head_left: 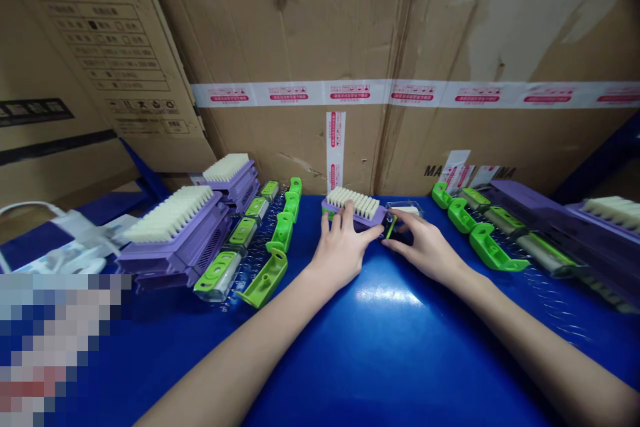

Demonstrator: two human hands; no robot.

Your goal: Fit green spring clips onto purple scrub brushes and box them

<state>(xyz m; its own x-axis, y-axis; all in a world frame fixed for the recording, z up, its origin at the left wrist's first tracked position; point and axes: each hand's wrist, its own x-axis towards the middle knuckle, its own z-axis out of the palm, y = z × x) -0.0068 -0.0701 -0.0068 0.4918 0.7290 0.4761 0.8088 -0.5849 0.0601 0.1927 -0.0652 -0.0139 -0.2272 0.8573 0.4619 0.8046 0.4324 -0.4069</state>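
Note:
A purple brush (371, 209) with cream bristles lies in the middle of the blue table (350, 347), bristles up. My left hand (341, 248) is closed around its near side, fingers over the bristles and thumb toward its right end. At that right end my right hand (424, 248) pinches a small clear part with a green face (391, 227) between thumb and fingers. The part stands against the brush or very close to it; I cannot tell whether they are joined. Just behind my right fingers lies a clear case (411, 207) with something white inside.
On the left stand purple brushes (173, 233), a row of clear green-topped parts (243, 232), coiled springs and green end caps (265, 279). Similar green caps (489, 247), clear parts (545, 252) and purple brushes lie right. Cardboard (280, 140) walls the back. A white cable (30, 205) runs far left.

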